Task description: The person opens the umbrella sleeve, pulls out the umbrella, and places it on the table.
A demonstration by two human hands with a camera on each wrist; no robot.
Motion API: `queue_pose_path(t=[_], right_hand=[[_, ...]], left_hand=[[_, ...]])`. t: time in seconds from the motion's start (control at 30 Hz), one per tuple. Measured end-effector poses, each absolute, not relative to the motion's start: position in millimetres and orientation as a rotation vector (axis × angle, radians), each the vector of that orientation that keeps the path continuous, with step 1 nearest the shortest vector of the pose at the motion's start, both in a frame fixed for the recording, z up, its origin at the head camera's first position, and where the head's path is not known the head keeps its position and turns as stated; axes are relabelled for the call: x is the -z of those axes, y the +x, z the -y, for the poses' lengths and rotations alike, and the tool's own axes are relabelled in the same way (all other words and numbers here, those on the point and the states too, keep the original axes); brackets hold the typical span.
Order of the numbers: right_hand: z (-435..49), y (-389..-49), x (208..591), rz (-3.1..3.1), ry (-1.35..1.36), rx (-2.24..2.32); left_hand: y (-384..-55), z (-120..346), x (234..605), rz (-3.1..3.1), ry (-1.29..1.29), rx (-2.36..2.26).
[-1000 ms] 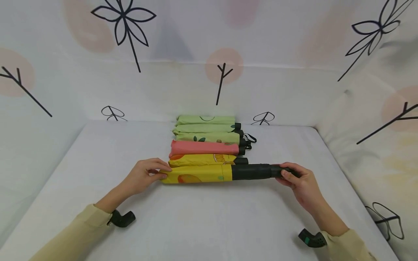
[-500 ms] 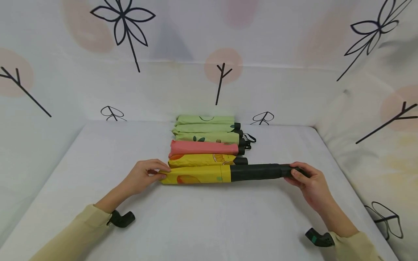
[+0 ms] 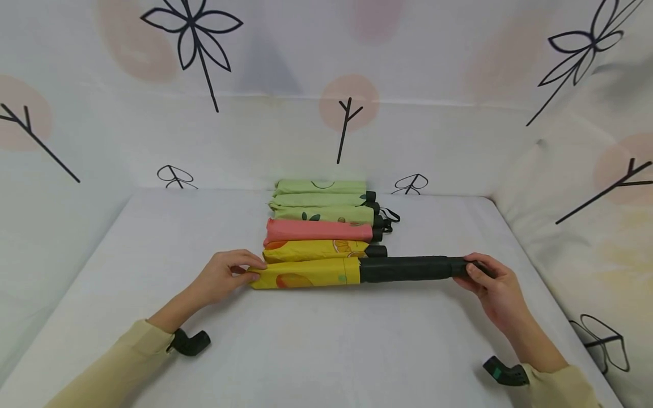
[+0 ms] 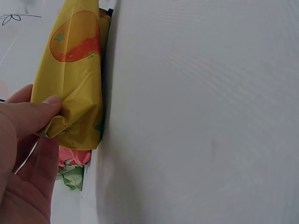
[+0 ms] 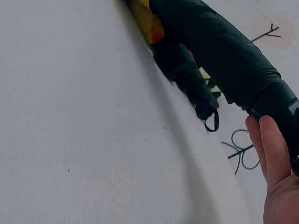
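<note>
A folded black umbrella (image 3: 405,269) lies level across the table's middle, its left part inside a yellow fruit-print sleeve (image 3: 306,273). My left hand (image 3: 224,277) pinches the closed left end of the sleeve between thumb and fingers; the left wrist view shows the cloth (image 4: 74,79) creased under the thumb. At the other end, my right hand (image 3: 492,289) holds the umbrella by its black handle, fingers beneath it. In the right wrist view the black folded canopy (image 5: 233,51) runs up and left from the fingers. The umbrella's far end stays hidden in the sleeve.
Just behind lies another yellow-sleeved umbrella (image 3: 316,249), then a pink one (image 3: 318,230) and three light green ones (image 3: 321,214), stacked in a row toward the printed back cloth (image 3: 433,141). Their black handles point right. White cloth covers the table (image 3: 326,351).
My right hand has moved right with the handle, drawing more of the black umbrella out of the yellow sleeve. My left hand has kept its pinch on the sleeve's end, nearly still.
</note>
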State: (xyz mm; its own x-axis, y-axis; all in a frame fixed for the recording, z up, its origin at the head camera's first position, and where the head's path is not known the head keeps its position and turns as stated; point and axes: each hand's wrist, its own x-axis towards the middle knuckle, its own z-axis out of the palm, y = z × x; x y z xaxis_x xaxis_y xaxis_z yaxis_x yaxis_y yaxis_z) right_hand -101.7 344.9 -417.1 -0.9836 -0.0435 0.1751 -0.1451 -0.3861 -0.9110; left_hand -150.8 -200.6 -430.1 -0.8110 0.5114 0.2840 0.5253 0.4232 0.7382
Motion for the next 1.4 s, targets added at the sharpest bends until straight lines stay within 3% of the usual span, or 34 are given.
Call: queue_pose_path(t=[1.4], right_hand=[[-407, -89, 429, 1.474, 0.132, -2.689]], left_hand=[[-149, 198, 429, 2.630, -0.936, 1.506]])
